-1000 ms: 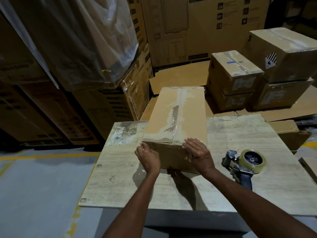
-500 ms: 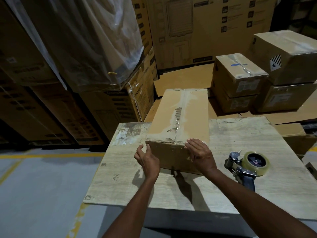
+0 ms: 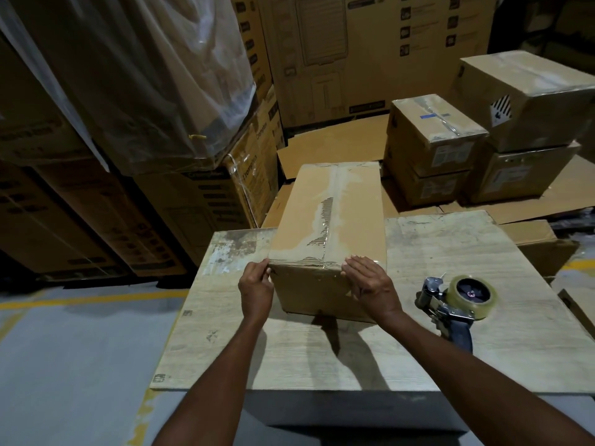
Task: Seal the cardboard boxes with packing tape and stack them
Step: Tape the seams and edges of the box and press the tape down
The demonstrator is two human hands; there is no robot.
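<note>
A long brown cardboard box (image 3: pixel 328 207) lies on the wooden table (image 3: pixel 322 358), its top seam covered with clear tape and torn paper. My left hand (image 3: pixel 256 289) rests against the box's near left corner, fingers touching the edge. My right hand (image 3: pixel 370 284) lies flat with straight fingers over the near right edge, pressing the tape down on the front face. A tape dispenser (image 3: pixel 457 304) with a roll of clear tape lies on the table to the right of the box, untouched.
Sealed boxes are stacked at the back right: a small stack (image 3: pixel 431 146) and a larger stack (image 3: pixel 528 123). Flat cardboard sheets (image 3: pixel 335 146) cover the floor behind the table. Tall printed cartons and a plastic-wrapped load (image 3: pixel 154 78) stand at the left.
My left hand has slid up to the box's near left corner. My right hand has shifted a little along the near edge. The box and dispenser stayed in place.
</note>
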